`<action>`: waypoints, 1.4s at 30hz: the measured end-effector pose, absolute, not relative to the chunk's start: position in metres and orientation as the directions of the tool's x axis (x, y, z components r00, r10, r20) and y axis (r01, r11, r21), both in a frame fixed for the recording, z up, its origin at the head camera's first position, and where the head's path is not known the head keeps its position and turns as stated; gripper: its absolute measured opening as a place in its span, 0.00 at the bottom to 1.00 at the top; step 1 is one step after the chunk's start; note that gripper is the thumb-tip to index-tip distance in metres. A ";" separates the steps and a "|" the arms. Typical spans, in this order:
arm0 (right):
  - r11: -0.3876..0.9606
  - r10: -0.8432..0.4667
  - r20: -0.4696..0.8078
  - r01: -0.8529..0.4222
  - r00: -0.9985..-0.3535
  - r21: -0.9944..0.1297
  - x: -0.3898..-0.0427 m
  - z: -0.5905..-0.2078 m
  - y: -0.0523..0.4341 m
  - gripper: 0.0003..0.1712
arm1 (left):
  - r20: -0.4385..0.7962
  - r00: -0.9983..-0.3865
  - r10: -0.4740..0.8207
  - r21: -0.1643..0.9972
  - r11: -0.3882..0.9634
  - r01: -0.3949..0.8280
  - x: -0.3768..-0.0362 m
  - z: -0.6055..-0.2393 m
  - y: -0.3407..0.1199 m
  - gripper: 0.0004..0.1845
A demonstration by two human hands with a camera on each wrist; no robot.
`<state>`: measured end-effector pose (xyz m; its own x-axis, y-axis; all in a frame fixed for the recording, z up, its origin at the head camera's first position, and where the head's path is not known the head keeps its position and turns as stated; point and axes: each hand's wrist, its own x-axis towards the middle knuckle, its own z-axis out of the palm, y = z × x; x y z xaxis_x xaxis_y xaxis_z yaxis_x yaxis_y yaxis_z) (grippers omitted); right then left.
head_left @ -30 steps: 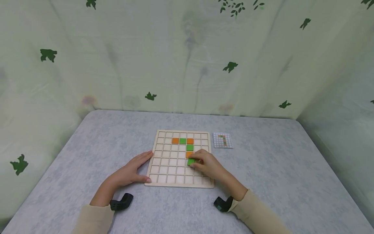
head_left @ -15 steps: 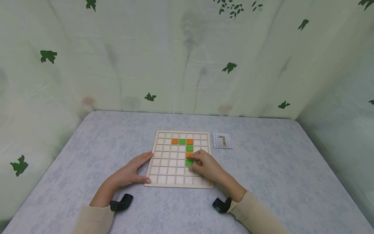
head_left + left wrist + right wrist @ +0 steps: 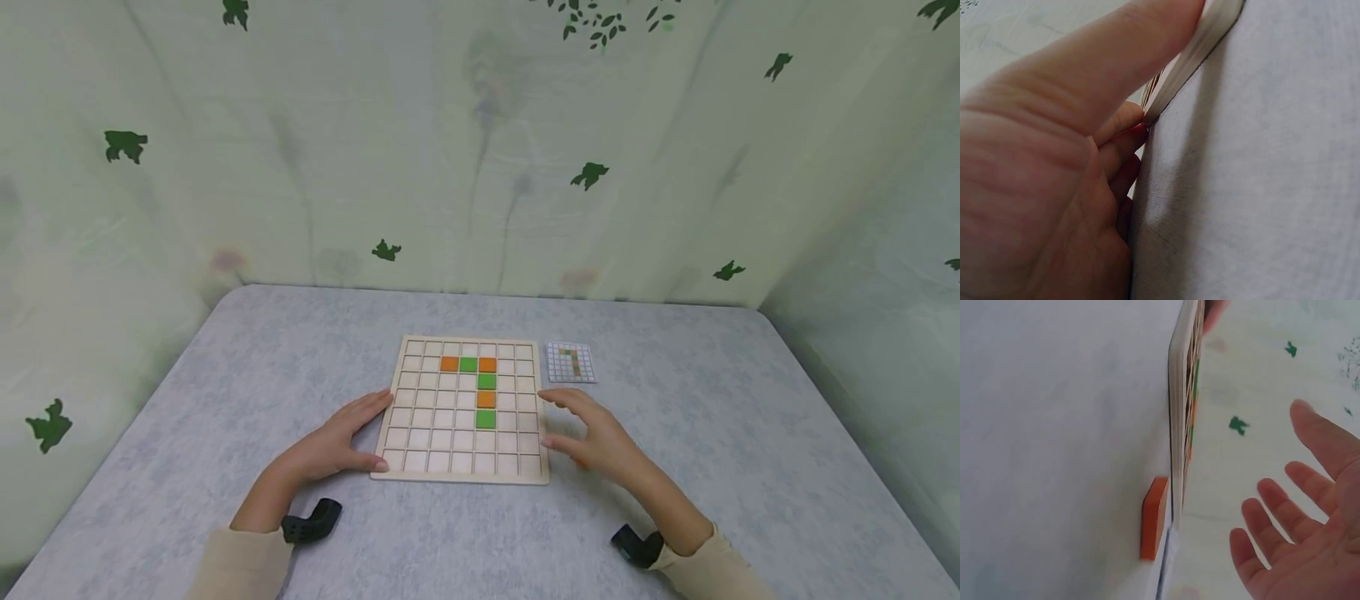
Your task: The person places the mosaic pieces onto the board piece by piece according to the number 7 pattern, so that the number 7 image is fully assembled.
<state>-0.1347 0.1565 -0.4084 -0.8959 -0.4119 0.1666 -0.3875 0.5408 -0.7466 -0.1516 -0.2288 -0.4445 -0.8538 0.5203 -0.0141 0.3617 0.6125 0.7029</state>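
While the left hand (image 3: 327,446) rests flat against the wooden grid board's (image 3: 420,454) left edge, the right hand (image 3: 596,442) hovers just right of it, fingers spread wide, holding nothing; the green tile (image 3: 486,418) sits seated in its cell, left of those fingertips.

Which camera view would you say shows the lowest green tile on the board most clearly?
The head view: the lowest green tile lies fully visible in the wooden board. The right wrist view sees the board edge-on; the left wrist view shows only its edge.

Bare hands (image 3: 330,446), beige long sleeves (image 3: 240,562), black wrist-mounted cameras (image 3: 311,518).
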 end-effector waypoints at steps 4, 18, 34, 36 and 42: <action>0.550 -0.406 0.162 -0.382 -0.899 -0.742 -0.128 -0.414 0.178 0.36 | -0.010 -0.852 0.523 0.701 0.611 0.366 -0.151 -0.445 -0.229 0.53; 0.663 -0.401 0.022 -0.307 -0.916 -0.682 -0.122 -0.443 0.202 0.29 | -0.005 -0.852 0.523 0.713 0.599 0.363 -0.150 -0.448 -0.231 0.53; 0.630 -0.453 0.142 -0.429 -0.880 -0.648 -0.130 -0.417 0.180 0.17 | -0.010 -0.854 0.520 0.705 0.610 0.363 -0.151 -0.447 -0.231 0.53; 0.591 -0.481 0.196 -0.481 -0.855 -0.647 -0.133 -0.411 0.173 0.18 | -0.011 -0.854 0.520 0.706 0.609 0.361 -0.151 -0.447 -0.231 0.53; 0.513 -0.514 0.253 -0.530 -0.819 -0.675 -0.143 -0.404 0.144 0.19 | -0.016 -0.856 0.517 0.709 0.609 0.355 -0.151 -0.447 -0.231 0.54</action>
